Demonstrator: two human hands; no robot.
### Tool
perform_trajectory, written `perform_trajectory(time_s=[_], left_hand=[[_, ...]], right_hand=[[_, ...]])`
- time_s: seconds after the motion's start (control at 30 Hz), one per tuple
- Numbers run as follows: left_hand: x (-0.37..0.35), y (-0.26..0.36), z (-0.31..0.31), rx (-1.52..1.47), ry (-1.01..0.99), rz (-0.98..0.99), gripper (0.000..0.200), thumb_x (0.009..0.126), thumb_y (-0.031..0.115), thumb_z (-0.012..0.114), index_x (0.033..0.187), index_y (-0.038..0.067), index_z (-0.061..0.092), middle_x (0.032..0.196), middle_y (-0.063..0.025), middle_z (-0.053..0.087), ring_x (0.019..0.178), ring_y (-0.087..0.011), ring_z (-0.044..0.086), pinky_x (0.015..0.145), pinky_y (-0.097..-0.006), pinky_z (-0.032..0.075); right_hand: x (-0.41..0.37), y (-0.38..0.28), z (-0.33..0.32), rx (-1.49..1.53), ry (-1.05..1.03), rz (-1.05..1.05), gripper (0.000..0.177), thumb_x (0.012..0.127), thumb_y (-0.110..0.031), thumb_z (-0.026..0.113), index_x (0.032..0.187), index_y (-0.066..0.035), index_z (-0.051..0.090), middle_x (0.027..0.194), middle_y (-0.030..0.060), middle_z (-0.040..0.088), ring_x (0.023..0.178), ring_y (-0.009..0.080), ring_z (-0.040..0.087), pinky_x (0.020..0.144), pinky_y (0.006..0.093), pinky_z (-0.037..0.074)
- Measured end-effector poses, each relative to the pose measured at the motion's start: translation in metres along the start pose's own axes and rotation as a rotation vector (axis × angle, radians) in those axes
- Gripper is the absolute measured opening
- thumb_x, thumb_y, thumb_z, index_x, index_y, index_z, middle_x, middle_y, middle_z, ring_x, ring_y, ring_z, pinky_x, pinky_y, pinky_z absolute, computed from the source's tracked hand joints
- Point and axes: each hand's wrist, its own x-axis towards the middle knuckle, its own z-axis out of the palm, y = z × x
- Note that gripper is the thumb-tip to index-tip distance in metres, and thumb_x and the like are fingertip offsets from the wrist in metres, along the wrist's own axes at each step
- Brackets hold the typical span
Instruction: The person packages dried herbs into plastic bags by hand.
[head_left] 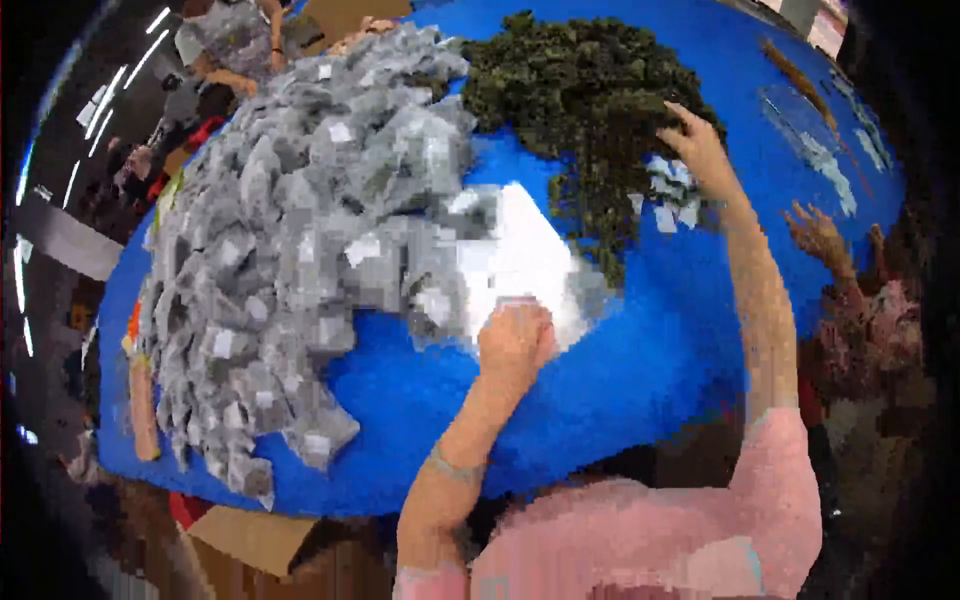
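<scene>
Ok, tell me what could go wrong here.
The left hand is at the white piece, which meets the grey heap; a pull might drag grey along. The right hand, at the dark pile, could scatter the pale pieces nearby. Grey pieces by the table's left edge may slip off.

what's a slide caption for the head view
Blue table: left hand at white material beside a grey pile, right hand at a dark green pile.

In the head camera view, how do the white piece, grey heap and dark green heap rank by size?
Largest to smallest:
1. Grey heap
2. Dark green heap
3. White piece, partly hidden by the left hand
</scene>
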Motion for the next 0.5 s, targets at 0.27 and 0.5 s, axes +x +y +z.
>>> perform_trajectory(time_s=[0.27, 0.5], left_hand=[[-0.022, 0.053, 0.015, 0.226, -0.210, 0.244, 0.006, 0.075, 0.004, 0.062, 0.078, 0.000, 0.060, 0.090, -0.0149, 0.064, 0.081, -0.0294, 0.058, 0.069, -0.0383, 0.051], [-0.037, 0.071, 0.021, -0.415, -0.343, -0.223, 0.008, 0.078, 0.005, 0.062, 0.075, -0.002, 0.064, 0.071, -0.0162, 0.063, 0.061, -0.0327, 0.056, 0.060, -0.0402, 0.048]], right_hand=[[-0.215, -0.067, -0.026, 0.616, -0.172, 0.471, 0.049, 0.089, 0.001, 0.056, 0.137, 0.004, 0.049, 0.123, 0.0133, 0.064, 0.105, 0.0198, 0.064, 0.090, 0.0265, 0.050], [-0.325, -0.066, 0.029, -0.147, 0.002, 0.195, 0.052, 0.083, 0.007, 0.055, 0.135, 0.000, 0.054, 0.130, 0.0157, 0.061, 0.120, 0.0291, 0.058, 0.098, 0.0350, 0.048]])
